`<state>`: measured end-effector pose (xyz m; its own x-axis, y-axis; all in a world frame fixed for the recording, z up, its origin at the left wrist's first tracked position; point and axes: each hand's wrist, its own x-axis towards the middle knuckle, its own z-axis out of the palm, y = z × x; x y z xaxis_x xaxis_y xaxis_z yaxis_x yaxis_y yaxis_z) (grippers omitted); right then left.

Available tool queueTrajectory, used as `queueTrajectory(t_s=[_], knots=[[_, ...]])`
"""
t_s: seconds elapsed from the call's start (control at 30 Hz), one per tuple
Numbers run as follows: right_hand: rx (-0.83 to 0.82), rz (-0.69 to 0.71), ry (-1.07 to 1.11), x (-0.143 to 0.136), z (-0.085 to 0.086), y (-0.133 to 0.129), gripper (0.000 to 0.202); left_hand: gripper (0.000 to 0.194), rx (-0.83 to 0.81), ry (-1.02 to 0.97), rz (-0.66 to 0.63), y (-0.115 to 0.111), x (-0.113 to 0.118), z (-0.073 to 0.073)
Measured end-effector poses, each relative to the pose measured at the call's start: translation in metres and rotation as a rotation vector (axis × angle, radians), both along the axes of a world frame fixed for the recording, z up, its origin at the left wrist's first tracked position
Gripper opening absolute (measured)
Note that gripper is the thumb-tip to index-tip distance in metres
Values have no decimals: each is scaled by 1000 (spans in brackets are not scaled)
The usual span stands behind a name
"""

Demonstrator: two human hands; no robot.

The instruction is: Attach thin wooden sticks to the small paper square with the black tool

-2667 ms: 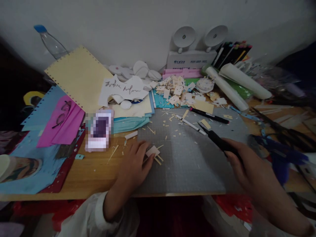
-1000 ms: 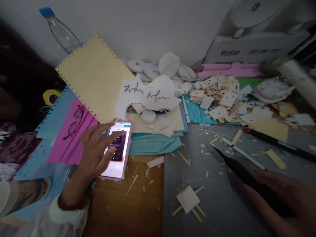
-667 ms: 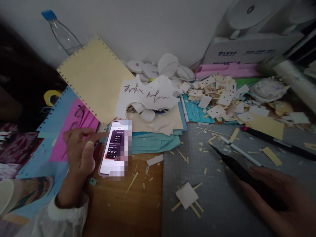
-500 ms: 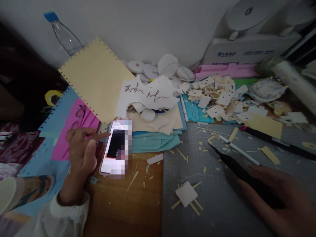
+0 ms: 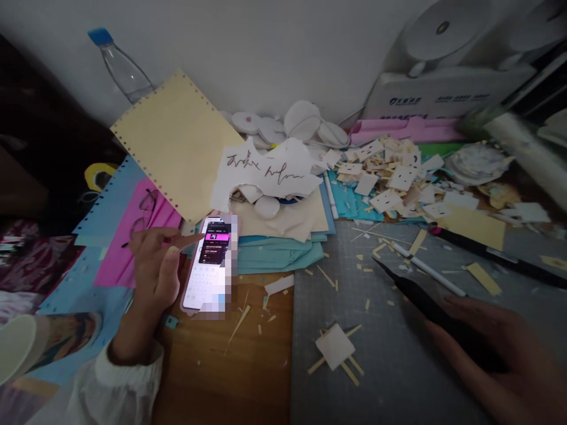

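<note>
Phone, just one, screen lit, lying on the table left of the grey mat, and the open left hand points one finger at it! Well apart, the right hand is clamped on one black pointed tool. Two pens lie beyond; nearer, one white square with four pale strips poking out.

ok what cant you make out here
All in the head view:
Phone, right side of screen: covered by pixelated blocks.
Left hand, whether its fingertip touches the phone: too small to tell.
Black tool, rear end: hidden by the right hand.
Bottle, base: behind the yellow sheet.
White box, small print: blurred.
</note>
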<state>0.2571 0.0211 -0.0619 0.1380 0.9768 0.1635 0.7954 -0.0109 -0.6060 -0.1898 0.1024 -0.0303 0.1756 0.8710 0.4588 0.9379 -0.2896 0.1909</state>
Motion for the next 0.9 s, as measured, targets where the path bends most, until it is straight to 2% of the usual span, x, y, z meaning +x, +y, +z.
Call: queueTrajectory(t_s=[0.1, 0.3, 0.43, 0.53, 0.67, 0.77, 0.9], knots=[[8, 22, -2, -1, 2, 1, 31, 53, -5, -4, -34, 2, 1, 0], [45, 41, -68, -2, 5, 2, 30, 53, -110, 85, -20, 6, -1, -5], [55, 51, -73, 0, 2, 2, 32, 54, -147, 114, -2, 7, -4, -10], [127, 77, -82, 2, -1, 2, 39, 54, -184, 130, 20, 7, -6, -14], [154, 93, -41, 1, -3, 2, 40, 54, -108, 76, 41, 6, -6, -14], [158, 94, -4, -1, -3, 2, 38, 50, -3, -50, 88, 3, 1, -6], [219, 130, 65, -8, 2, 0, 33, 36, 60, -345, 178, -20, 31, 22]])
